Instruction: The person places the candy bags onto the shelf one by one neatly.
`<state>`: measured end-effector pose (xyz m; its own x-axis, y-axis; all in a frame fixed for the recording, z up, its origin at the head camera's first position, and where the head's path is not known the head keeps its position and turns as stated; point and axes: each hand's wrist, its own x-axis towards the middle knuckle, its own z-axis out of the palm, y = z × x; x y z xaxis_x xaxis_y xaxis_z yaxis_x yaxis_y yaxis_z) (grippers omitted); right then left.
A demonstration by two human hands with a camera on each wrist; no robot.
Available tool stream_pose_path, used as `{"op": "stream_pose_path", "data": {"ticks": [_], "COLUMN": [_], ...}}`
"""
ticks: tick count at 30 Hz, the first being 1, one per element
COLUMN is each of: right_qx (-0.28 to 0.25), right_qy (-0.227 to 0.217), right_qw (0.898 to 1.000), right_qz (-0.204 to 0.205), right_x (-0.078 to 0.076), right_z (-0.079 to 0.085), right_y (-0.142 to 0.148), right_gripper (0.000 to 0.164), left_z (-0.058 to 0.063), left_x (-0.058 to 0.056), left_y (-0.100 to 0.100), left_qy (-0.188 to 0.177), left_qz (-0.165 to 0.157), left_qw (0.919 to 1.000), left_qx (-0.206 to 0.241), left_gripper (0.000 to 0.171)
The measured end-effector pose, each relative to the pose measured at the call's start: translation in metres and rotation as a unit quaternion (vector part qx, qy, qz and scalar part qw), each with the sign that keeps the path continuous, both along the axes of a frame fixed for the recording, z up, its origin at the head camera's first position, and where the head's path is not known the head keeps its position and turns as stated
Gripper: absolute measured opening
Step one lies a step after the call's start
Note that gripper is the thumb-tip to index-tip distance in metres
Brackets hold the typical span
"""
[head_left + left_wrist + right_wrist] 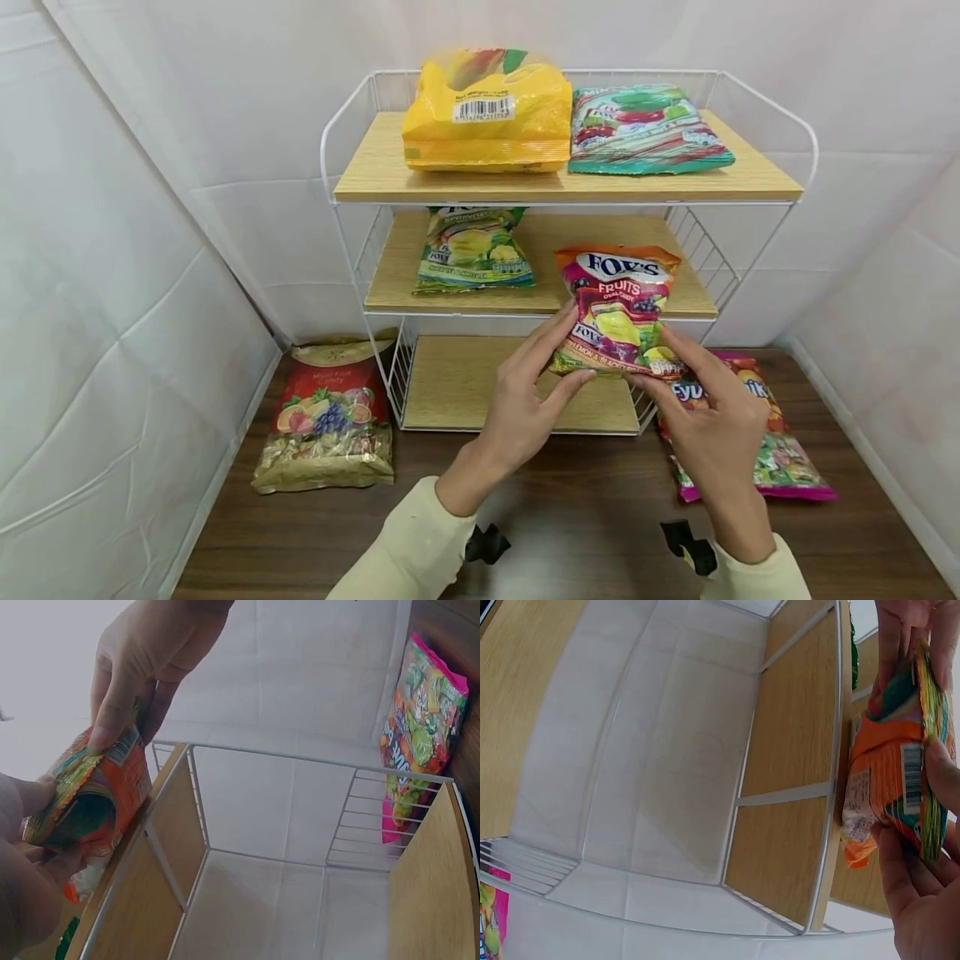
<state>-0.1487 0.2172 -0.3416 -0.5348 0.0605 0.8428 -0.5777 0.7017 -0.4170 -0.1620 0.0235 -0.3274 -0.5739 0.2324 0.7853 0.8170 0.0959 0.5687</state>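
Observation:
Both hands hold a Fox's Fruits candy bag [618, 312] at its lower sides, its printed front facing the head camera. My left hand [517, 404] grips the lower left edge with the thumb near the bottom seam. On the lower right, my right hand [712, 417] pinches the bag between thumb and fingers. The bag overlaps the front edge of the rack's middle shelf [547, 250] in the head view. In the right wrist view the orange back of the bag [885, 761] shows a barcode. A green Fox's candy bag [472, 250] stands on the middle shelf, to the left.
A yellow bag [487, 137] and a teal candy bag [645, 133] lie on the top shelf [450, 185]. Below is the bottom shelf [450, 383]. A red and gold candy bag [330, 417] lies left of the rack, a pink-edged candy bag [787, 458] right of it.

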Motion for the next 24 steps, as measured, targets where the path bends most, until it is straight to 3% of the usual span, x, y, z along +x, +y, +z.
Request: {"op": "stream_pose_path", "data": {"ticks": [5, 8, 14, 18, 24], "right_qx": [-0.008, -0.011, -0.011, -0.017, -0.019], "right_qy": [0.02, 0.024, 0.02, 0.023, 0.032], "right_qw": [1.0, 1.0, 1.0, 0.999, 0.999], "right_qz": [0.0, -0.003, -0.02, -0.028, -0.037], "right_x": [-0.003, -0.004, -0.005, -0.008, -0.011], "right_z": [0.003, 0.004, 0.006, 0.009, 0.013], "right_y": [-0.005, -0.007, -0.01, -0.013, -0.013], "right_gripper": [0.044, 0.042, 0.041, 0.041, 0.041], "left_z": [-0.01, -0.011, -0.012, -0.013, -0.01], "left_x": [-0.008, -0.01, -0.013, -0.016, -0.021], "left_y": [0.0, 0.0, 0.001, 0.001, -0.001], "left_qy": [0.069, 0.114, 0.172, 0.221, 0.307], "left_qz": [0.05, 0.078, 0.118, 0.149, 0.186], "left_qw": [0.9956, 0.988, 0.9726, 0.9566, 0.9255], "left_qx": [-0.039, -0.068, -0.104, -0.118, -0.119], "left_gripper": [0.056, 0.054, 0.05, 0.043, 0.032]}}
